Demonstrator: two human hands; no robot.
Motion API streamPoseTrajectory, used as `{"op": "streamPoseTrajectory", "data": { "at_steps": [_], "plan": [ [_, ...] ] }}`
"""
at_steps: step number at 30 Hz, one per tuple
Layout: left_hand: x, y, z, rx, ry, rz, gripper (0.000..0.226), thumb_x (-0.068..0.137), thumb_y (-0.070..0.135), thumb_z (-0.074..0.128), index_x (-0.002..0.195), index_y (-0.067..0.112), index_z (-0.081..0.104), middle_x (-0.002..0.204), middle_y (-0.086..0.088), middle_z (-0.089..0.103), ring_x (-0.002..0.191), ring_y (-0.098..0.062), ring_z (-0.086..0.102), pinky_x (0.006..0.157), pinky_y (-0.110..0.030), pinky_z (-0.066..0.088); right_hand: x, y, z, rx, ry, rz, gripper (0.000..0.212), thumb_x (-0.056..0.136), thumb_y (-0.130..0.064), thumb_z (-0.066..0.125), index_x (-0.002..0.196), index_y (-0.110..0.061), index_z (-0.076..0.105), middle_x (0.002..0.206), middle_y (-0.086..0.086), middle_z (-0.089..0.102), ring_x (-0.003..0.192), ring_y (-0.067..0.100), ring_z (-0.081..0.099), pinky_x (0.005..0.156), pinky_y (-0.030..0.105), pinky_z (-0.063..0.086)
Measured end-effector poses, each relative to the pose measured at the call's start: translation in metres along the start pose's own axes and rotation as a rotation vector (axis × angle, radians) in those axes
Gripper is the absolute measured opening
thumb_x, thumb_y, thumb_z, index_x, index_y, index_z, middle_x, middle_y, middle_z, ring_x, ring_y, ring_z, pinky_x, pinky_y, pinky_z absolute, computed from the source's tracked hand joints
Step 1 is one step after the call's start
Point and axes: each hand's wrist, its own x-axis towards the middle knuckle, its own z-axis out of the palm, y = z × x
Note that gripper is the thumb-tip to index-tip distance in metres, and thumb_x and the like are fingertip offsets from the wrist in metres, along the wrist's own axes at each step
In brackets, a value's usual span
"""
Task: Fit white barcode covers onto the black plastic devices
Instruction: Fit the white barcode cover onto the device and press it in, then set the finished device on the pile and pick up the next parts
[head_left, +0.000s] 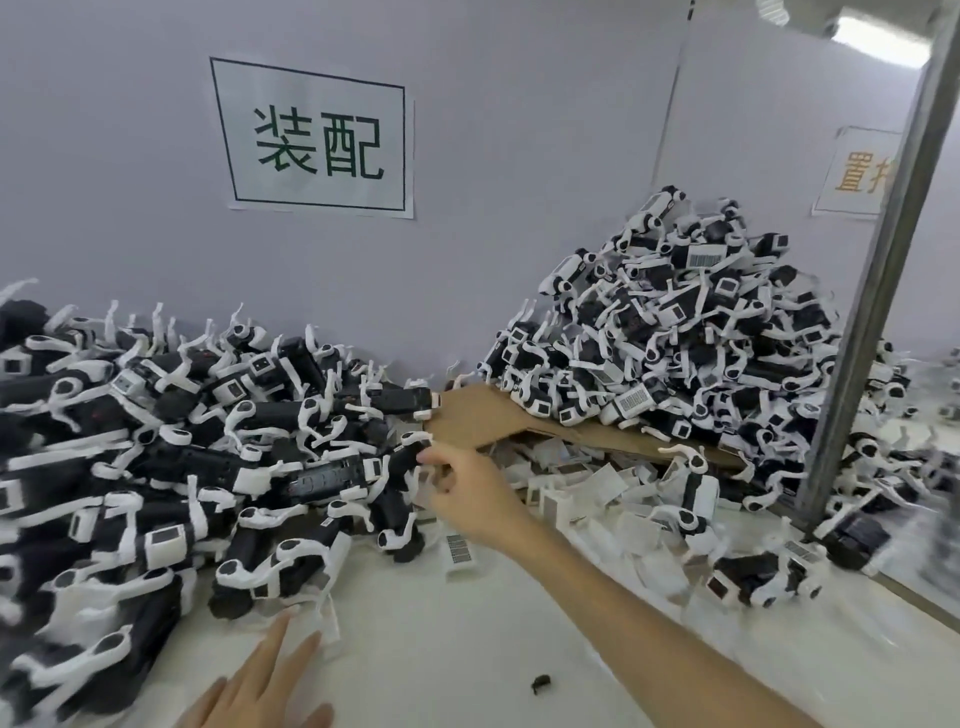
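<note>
Our right hand (467, 499) curls thumb and fingers round a black plastic device (402, 465) at the edge of the nine o'clock heap (156, 467). Our left hand (260, 680) lies at six o'clock, fingers straight and spread, on the white table (441, 649). Flat white barcode covers (597, 480) fill the brown cardboard box (483, 415) toward three o'clock.

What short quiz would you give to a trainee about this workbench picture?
1. True or false: the right hand reaches to the left pile of black devices.
2. Where do most loose white barcode covers lie? A) at the cardboard box B) in a metal tray C) on a shelf
3. Fill in: the left hand has straight fingers and holds ___.
Key: 1 true; 2 A; 3 nothing.
</note>
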Motion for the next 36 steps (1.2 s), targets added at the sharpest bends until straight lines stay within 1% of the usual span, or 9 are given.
{"op": "streamPoseTrajectory", "data": {
  "at_steps": [4, 9, 13, 17, 20, 24, 29, 32, 36],
  "plan": [
    [-0.02, 0.005, 0.031, 0.047, 0.25, -0.053, 0.089, 0.077, 0.077, 0.008, 0.157, 0.039, -0.001, 0.164, 0.005, -0.026, 0.153, -0.005, 0.008, 0.123, -0.032, 0.007, -0.002, 0.03, 0.023, -0.117, -0.046, 0.098, 0.057, 0.092, -0.024, 0.066, 0.145, -0.022, 0.046, 0.147, 0.003, 0.047, 0.132, 0.02, 0.048, 0.106, 0.036, 0.042],
    [-0.016, 0.0, 0.055, 0.244, 0.588, -0.071, 0.08, 0.08, 0.071, 0.01, 0.155, 0.044, 0.007, 0.165, 0.008, -0.021, 0.152, 0.0, 0.01, 0.122, -0.031, 0.01, 0.008, 0.048, 0.043, -0.228, -0.112, 0.123, 0.082, 0.085, -0.045, 0.074, 0.153, -0.027, 0.032, 0.155, 0.0, 0.035, 0.139, 0.022, 0.041, 0.106, 0.039, 0.04],
    [-0.022, 0.005, 0.063, 0.29, 0.665, -0.048, 0.07, 0.08, 0.053, 0.075, 0.142, 0.027, 0.053, 0.162, -0.007, 0.026, 0.136, -0.015, 0.051, 0.109, -0.048, 0.04, 0.022, 0.053, 0.058, -0.251, -0.101, 0.037, 0.071, 0.08, -0.05, 0.078, 0.141, -0.025, 0.051, 0.149, -0.009, 0.043, 0.133, 0.013, 0.046, 0.098, 0.03, 0.04],
    [-0.012, -0.012, 0.066, 0.276, 0.655, -0.093, 0.064, 0.099, 0.056, 0.044, 0.156, 0.037, 0.021, 0.166, 0.005, -0.011, 0.154, -0.01, 0.013, 0.122, -0.037, 0.012, 0.019, 0.052, 0.074, -0.262, 0.05, 0.003, 0.046, 0.083, -0.049, 0.075, 0.123, -0.026, 0.067, 0.13, -0.012, 0.052, 0.116, 0.012, 0.054, 0.094, 0.033, 0.038],
    [-0.009, -0.014, 0.066, 0.345, 0.677, -0.08, 0.063, 0.1, 0.058, 0.035, 0.156, 0.04, 0.012, 0.165, 0.006, -0.02, 0.154, -0.008, 0.003, 0.123, -0.035, 0.008, 0.012, 0.046, 0.072, -0.212, 0.14, -0.016, 0.026, 0.082, -0.048, 0.076, 0.099, -0.027, 0.076, 0.1, -0.012, 0.059, 0.089, 0.007, 0.056, 0.081, 0.029, 0.04],
    [-0.011, -0.013, 0.067, 0.367, 0.653, -0.09, 0.061, 0.1, 0.057, 0.035, 0.155, 0.04, 0.014, 0.166, 0.006, -0.019, 0.154, -0.006, 0.003, 0.122, -0.034, 0.008, -0.002, 0.025, 0.058, 0.089, 0.22, 0.029, 0.014, 0.085, -0.03, 0.078, 0.076, -0.021, 0.073, 0.067, -0.007, 0.062, 0.059, -0.001, 0.051, 0.054, 0.014, 0.037],
    [-0.013, -0.013, 0.07, 0.356, 0.696, -0.045, 0.058, 0.1, 0.057, 0.034, 0.153, 0.041, 0.015, 0.167, 0.008, -0.016, 0.153, -0.004, 0.006, 0.122, -0.032, 0.009, -0.033, 0.001, 0.042, 0.769, 0.382, 0.276, 0.01, 0.09, -0.019, 0.073, 0.08, -0.017, 0.075, 0.064, -0.008, 0.063, 0.063, 0.006, 0.053, 0.062, 0.022, 0.043],
    [-0.013, -0.015, 0.07, 0.341, 0.691, -0.048, 0.06, 0.1, 0.058, 0.035, 0.154, 0.041, 0.015, 0.167, 0.009, -0.014, 0.153, -0.006, 0.003, 0.123, -0.032, 0.008, -0.048, -0.004, 0.042, 1.296, 0.365, 0.453, 0.011, 0.093, -0.019, 0.068, 0.088, -0.009, 0.069, 0.056, -0.004, 0.046, 0.055, 0.009, 0.042, 0.062, 0.022, 0.047],
    [-0.014, -0.014, 0.069, 0.329, 0.698, -0.02, 0.068, 0.095, 0.065, 0.04, 0.154, 0.042, 0.015, 0.167, 0.011, -0.008, 0.153, -0.005, 0.005, 0.123, -0.033, 0.008, -0.058, -0.009, 0.046, 1.652, 0.349, 0.603, 0.017, 0.095, -0.02, 0.064, 0.083, -0.01, 0.059, 0.047, -0.008, 0.029, 0.04, 0.005, 0.034, 0.061, 0.017, 0.036]
  ]
}}
